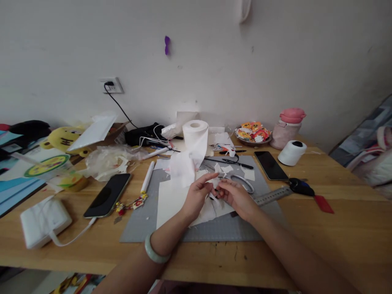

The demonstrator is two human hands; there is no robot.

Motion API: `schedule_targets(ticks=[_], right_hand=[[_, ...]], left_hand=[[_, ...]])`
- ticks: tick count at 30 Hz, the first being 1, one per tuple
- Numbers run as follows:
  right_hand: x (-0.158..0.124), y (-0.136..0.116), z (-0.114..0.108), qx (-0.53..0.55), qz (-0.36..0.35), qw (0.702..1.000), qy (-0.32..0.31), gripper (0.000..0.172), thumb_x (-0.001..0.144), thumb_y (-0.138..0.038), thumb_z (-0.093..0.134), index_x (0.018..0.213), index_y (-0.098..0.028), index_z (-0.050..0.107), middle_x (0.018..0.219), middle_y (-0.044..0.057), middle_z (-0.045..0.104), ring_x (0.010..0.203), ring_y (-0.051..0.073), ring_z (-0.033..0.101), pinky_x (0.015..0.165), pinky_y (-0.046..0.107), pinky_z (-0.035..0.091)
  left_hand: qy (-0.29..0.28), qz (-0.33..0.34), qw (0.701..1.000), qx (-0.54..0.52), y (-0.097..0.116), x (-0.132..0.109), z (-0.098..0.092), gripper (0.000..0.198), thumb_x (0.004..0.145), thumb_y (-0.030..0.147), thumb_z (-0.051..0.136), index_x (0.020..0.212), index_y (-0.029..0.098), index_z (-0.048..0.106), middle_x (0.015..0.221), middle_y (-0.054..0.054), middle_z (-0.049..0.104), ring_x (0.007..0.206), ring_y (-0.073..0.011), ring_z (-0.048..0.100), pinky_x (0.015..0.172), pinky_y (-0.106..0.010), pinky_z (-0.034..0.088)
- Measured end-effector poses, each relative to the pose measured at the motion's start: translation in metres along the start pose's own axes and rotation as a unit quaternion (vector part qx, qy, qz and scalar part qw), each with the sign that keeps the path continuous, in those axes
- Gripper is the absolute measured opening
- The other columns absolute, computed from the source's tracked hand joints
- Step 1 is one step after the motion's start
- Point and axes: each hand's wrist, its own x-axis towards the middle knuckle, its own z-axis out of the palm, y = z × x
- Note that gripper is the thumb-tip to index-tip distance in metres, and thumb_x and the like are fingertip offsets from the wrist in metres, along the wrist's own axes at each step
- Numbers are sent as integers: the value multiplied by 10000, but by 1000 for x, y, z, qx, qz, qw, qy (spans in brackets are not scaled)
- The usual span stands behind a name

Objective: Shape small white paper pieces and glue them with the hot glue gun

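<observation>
My left hand (pixel 197 198) and my right hand (pixel 239 198) meet above the middle of the mat. Their fingertips pinch a small white piece of paper (pixel 215 180) between them; its exact shape is partly hidden by the fingers. Under my hands, a larger white sheet (pixel 171 200) lies on the grey cutting mat (pixel 137 226). Several paper scraps (pixel 249 174) are scattered behind my fingers. Scissors with pale handles (pixel 245 181) rest beyond my right hand, and a metal ruler (pixel 272 197) lies to its right.
A tissue roll (pixel 195 136) stands behind the hands. On the left are a phone (pixel 107 196), a white power bank (pixel 45 222) and a plastic cup (pixel 72 179). A dark phone (pixel 271 165), a thread cone (pixel 292 153) and a utility knife (pixel 301 187) lie on the right.
</observation>
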Motion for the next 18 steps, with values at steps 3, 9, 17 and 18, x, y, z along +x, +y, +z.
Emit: schedule_targets(ticks=[3,9,17,18], right_hand=[[-2,-2,2,-21,-8,1000,-16,200,623,-339,697,607,-169,593,556,-24,538,529,92,457,585,254,399],[-2,-3,4,-93,-33,995,-21,203,651,-352,647,583,-173,579,530,-25,533,530,102,465,561,255,370],[-2,-4,0,-246,-88,964,49,145,618,-236,619,487,-197,570,441,-44,482,451,98,353,488,254,252],[-2,-5,0,-259,-91,960,54,150,613,-232,620,476,-198,569,436,-46,470,444,95,331,480,254,234]], left_hand=[[-21,-1,1000,-14,-1,-1,0,346,721,165,579,1057,207,649,562,31,597,573,-136,552,666,-283,432],[-42,1,999,-21,0,-2,2,344,719,203,631,1063,208,647,624,17,619,582,-129,542,664,-287,439],[-38,1,999,-6,4,-4,4,302,690,157,636,983,203,690,732,-3,644,510,-90,499,608,-261,425],[-36,2,999,-5,4,-4,4,307,687,152,630,984,205,689,717,1,640,503,-89,496,601,-258,421]])
